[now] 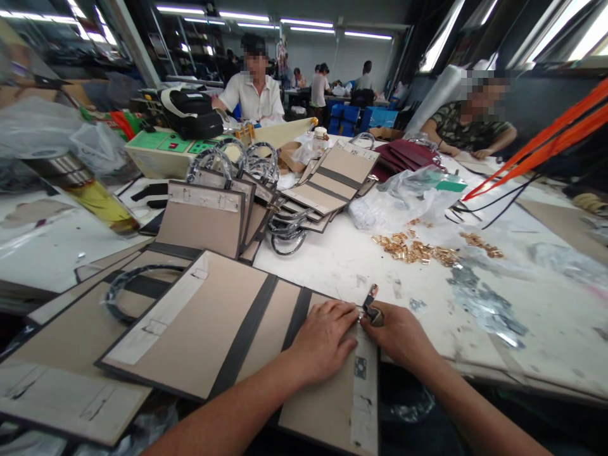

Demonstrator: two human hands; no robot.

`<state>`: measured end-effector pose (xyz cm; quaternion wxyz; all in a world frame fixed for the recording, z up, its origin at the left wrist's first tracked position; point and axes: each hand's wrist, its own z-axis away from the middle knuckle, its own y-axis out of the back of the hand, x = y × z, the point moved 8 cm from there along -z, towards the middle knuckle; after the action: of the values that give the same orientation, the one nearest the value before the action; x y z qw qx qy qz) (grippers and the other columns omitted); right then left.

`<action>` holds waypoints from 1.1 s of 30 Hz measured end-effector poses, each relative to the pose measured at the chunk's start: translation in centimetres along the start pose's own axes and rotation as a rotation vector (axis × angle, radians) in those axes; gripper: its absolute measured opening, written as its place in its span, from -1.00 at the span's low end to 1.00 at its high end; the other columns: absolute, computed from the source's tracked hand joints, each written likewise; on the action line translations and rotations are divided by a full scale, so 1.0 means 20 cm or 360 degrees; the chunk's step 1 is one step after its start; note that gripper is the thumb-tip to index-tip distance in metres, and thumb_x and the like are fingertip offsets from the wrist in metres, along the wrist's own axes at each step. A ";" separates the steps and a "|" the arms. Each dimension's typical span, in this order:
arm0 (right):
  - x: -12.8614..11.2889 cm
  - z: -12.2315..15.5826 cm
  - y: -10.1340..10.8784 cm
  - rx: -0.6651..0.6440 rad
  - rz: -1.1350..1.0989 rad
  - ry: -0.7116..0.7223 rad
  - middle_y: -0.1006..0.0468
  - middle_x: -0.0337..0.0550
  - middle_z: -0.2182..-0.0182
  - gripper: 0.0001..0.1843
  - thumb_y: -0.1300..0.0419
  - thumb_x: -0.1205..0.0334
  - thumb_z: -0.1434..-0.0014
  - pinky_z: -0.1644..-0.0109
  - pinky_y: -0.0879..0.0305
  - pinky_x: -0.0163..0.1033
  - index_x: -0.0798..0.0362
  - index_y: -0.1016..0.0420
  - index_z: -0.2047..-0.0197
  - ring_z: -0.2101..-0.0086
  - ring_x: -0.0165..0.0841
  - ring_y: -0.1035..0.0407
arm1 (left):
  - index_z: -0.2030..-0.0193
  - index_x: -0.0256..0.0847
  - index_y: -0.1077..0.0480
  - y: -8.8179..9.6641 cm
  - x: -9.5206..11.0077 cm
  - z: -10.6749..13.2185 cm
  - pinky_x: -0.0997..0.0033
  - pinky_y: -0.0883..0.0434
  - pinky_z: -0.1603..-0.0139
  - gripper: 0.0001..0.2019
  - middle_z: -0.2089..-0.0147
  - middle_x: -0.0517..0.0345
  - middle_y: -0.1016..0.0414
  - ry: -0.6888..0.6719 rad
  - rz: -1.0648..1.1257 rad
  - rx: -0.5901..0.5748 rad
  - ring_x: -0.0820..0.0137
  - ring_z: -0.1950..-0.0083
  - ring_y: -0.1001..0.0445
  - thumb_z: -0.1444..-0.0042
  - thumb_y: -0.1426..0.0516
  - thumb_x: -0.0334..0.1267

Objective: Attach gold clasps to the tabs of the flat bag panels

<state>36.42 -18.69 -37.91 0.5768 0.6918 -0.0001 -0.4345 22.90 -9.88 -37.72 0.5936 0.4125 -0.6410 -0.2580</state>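
Observation:
A folded-out bag panel point(256, 329), beige board with dark edges and dark cross strips, lies at the front of the table. My left hand point(323, 342) rests flat on its right part, fingers stretched toward the pale strip point(363, 392) along the right edge. On that strip is a small grey metal plate point(360, 367). My right hand point(399, 332) is closed around a small hand tool point(372, 307) with a dark head and an orange patch, at the strip's upper end. The tool's exact kind is unclear. Fingertips of both hands nearly meet there.
Gold-coloured metal fittings point(413, 249) and thin grey plates point(484, 304) lie loose at right. More bag panels point(199, 218) with plastic-wrapped handles point(137, 278) are stacked left. A bottle of yellow liquid point(102, 202) leans there. Orange straps point(541, 136) hang right; co-workers point(259, 92) sit beyond.

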 end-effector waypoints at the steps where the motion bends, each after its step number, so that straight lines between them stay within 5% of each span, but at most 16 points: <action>1: -0.01 0.00 0.00 0.0009 -0.0028 0.0008 -0.67 -0.17 0.46 -0.81 -0.24 0.09 -0.21 0.30 -0.28 -0.24 -0.08 -0.61 0.39 0.39 -0.23 -0.50 | -0.44 -0.08 -0.29 0.00 0.00 0.00 -0.04 -0.24 -0.45 -0.44 -0.47 0.10 -0.36 0.0002 0.0006 0.0008 0.12 -0.44 -0.27 -0.32 -0.23 -0.23; 5: -0.02 -0.01 -0.01 -0.0053 -0.0102 0.0007 -0.68 -0.16 0.45 -0.80 -0.23 0.09 -0.20 0.29 -0.31 -0.24 -0.06 -0.61 0.39 0.38 -0.21 -0.51 | -0.36 -0.06 -0.40 0.01 -0.01 -0.04 -0.04 -0.30 -0.37 -0.51 -0.39 0.12 -0.45 0.0037 0.0071 0.0071 0.13 -0.36 -0.35 -0.30 -0.26 -0.24; 11: -0.03 -0.02 0.00 -0.0203 -0.0179 0.0056 -0.62 -0.19 0.46 -0.78 -0.16 0.11 -0.20 0.31 -0.23 -0.26 0.00 -0.50 0.42 0.40 -0.27 -0.44 | -0.04 0.01 -0.64 0.03 -0.04 -0.12 0.12 -0.40 -0.13 -0.80 -0.03 0.22 -0.68 0.0114 0.0201 0.0320 0.23 -0.09 -0.50 -0.32 -0.28 -0.28; 16: 0.02 0.01 0.02 -0.0450 -0.0465 -0.0094 -0.53 -0.29 0.53 -0.87 -0.20 0.18 -0.13 0.38 -0.17 -0.28 0.03 -0.52 0.37 0.47 -0.36 -0.35 | 0.06 0.02 -0.68 0.02 -0.03 -0.12 0.11 -0.39 -0.06 -0.86 -0.01 0.20 -0.67 0.0124 0.0121 0.0362 0.20 -0.09 -0.48 -0.30 -0.31 -0.28; 23: 0.18 0.01 0.02 -0.0443 -0.0570 -0.0362 -0.53 -0.28 0.57 -0.73 -0.26 0.00 -0.19 0.42 -0.21 -0.26 0.05 -0.56 0.30 0.52 -0.36 -0.36 | 0.11 0.01 -0.68 0.01 -0.05 -0.13 0.12 -0.37 -0.08 -0.86 0.01 0.19 -0.66 0.0124 0.0146 0.0400 0.20 -0.08 -0.47 -0.26 -0.34 -0.34; 33: 0.16 -0.01 -0.02 -0.0506 -0.0508 -0.0391 -0.51 -0.28 0.57 -0.72 -0.25 -0.01 -0.20 0.44 -0.20 -0.27 0.05 -0.52 0.35 0.52 -0.37 -0.35 | 0.13 0.01 -0.66 0.00 -0.05 -0.14 0.10 -0.35 -0.06 -0.89 -0.01 0.21 -0.65 0.0135 0.0125 0.0370 0.19 -0.08 -0.46 -0.28 -0.31 -0.31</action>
<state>38.39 -20.02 -40.21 0.5980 0.5256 0.1074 -0.5955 25.55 -8.56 -37.79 0.5779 0.4636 -0.6566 -0.1409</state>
